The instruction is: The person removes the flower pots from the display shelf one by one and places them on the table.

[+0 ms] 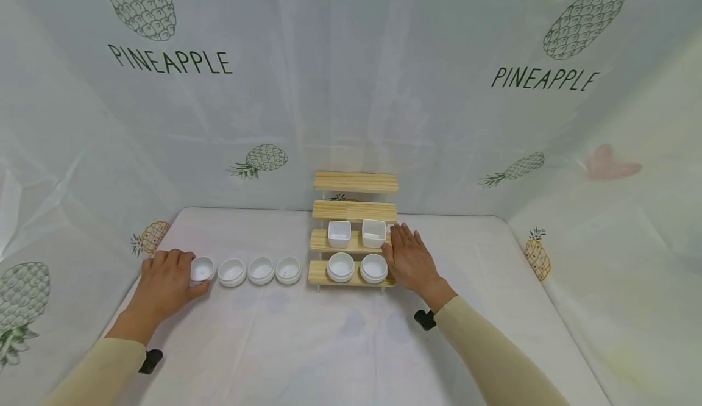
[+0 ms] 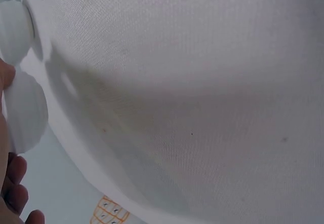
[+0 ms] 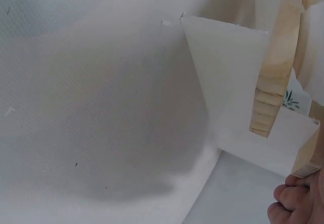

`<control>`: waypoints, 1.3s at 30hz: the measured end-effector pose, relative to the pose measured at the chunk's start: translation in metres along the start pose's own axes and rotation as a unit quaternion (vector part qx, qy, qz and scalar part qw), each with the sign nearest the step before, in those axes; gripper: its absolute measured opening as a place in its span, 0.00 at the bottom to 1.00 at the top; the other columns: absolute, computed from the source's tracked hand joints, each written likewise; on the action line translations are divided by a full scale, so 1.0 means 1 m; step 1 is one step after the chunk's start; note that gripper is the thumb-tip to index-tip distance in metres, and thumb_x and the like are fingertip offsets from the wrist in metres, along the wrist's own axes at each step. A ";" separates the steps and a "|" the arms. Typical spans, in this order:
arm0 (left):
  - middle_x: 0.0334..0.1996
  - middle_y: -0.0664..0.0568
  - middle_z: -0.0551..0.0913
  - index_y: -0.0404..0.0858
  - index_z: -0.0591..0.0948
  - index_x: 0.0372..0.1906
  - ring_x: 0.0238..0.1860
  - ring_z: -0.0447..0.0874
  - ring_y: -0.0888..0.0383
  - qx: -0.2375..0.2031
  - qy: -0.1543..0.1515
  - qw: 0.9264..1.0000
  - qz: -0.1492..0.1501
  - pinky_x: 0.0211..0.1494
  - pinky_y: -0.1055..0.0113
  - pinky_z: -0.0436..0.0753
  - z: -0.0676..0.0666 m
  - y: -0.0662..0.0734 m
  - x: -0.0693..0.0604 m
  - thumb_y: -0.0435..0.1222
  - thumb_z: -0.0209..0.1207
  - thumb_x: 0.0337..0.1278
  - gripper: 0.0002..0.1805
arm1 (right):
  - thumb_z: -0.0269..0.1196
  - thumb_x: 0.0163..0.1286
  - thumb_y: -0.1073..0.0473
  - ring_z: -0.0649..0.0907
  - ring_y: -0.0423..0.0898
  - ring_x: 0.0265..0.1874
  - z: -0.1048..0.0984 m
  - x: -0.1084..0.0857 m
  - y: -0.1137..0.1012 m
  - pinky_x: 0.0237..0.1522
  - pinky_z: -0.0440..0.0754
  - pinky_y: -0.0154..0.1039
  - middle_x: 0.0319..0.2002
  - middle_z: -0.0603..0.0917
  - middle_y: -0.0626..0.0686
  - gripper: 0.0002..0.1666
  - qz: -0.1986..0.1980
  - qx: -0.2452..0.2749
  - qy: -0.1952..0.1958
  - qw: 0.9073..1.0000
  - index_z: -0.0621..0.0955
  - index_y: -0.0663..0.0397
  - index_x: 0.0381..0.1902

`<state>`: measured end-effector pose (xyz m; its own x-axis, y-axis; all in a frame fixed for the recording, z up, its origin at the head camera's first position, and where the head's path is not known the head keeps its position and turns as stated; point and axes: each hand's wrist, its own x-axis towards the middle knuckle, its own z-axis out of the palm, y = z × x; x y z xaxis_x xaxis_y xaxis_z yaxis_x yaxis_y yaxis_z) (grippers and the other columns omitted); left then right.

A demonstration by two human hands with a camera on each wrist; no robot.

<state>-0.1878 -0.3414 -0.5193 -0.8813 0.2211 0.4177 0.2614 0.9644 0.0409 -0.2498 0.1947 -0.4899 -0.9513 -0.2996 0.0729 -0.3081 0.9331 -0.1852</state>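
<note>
My left hand holds the leftmost small round white bowl between thumb and fingers. That bowl appears at the left edge of the left wrist view. To its right, more round white bowls stand in a row on the table. My right hand, fingers fairly straight, lies against the right side of a tiered wooden stand. Two square white bowls sit on its second step from the bottom. Its lowest step carries round white bowls in two places, apparently stacked.
A white cloth covers the table. Behind it hangs a pale curtain with pineapple prints, which also closes off both sides. White side supports hold up the stand's wooden steps. The upper two steps bear no bowls.
</note>
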 end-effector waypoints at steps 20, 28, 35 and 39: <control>0.48 0.31 0.80 0.25 0.77 0.53 0.50 0.71 0.31 -0.001 -0.058 0.998 0.014 0.44 0.41 0.67 0.008 -0.003 0.000 0.49 0.78 0.47 0.38 | 0.32 0.88 0.41 0.57 0.61 0.83 -0.001 0.000 -0.002 0.82 0.52 0.60 0.82 0.60 0.65 0.41 0.004 -0.001 -0.002 1.000 0.58 0.67 0.82; 0.49 0.31 0.79 0.26 0.77 0.55 0.51 0.71 0.31 -0.004 -0.071 0.997 0.009 0.44 0.42 0.68 0.007 -0.002 0.003 0.48 0.78 0.48 0.38 | 0.32 0.88 0.41 0.56 0.61 0.83 -0.002 0.000 -0.002 0.82 0.51 0.60 0.82 0.59 0.64 0.41 0.007 0.000 -0.006 1.000 0.58 0.67 0.82; 0.50 0.29 0.79 0.25 0.76 0.56 0.51 0.70 0.30 -0.008 -0.096 0.995 -0.008 0.46 0.40 0.68 0.004 0.000 0.005 0.50 0.77 0.50 0.39 | 0.32 0.88 0.41 0.56 0.61 0.84 -0.001 0.000 -0.002 0.83 0.51 0.59 0.82 0.59 0.64 0.41 0.009 0.002 -0.008 1.000 0.57 0.66 0.82; 0.51 0.28 0.78 0.25 0.76 0.57 0.51 0.70 0.29 -0.017 -0.111 0.994 -0.018 0.46 0.39 0.67 0.001 0.001 0.006 0.50 0.77 0.51 0.39 | 0.33 0.88 0.41 0.57 0.61 0.83 -0.001 0.000 -0.002 0.82 0.51 0.60 0.82 0.59 0.65 0.41 0.008 0.001 -0.005 1.000 0.58 0.67 0.82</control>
<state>-0.1931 -0.3391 -0.5180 -0.9544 0.2160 0.2060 0.2373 0.9678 0.0846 -0.2493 0.1934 -0.4887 -0.9562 -0.2863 0.0606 -0.2927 0.9376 -0.1878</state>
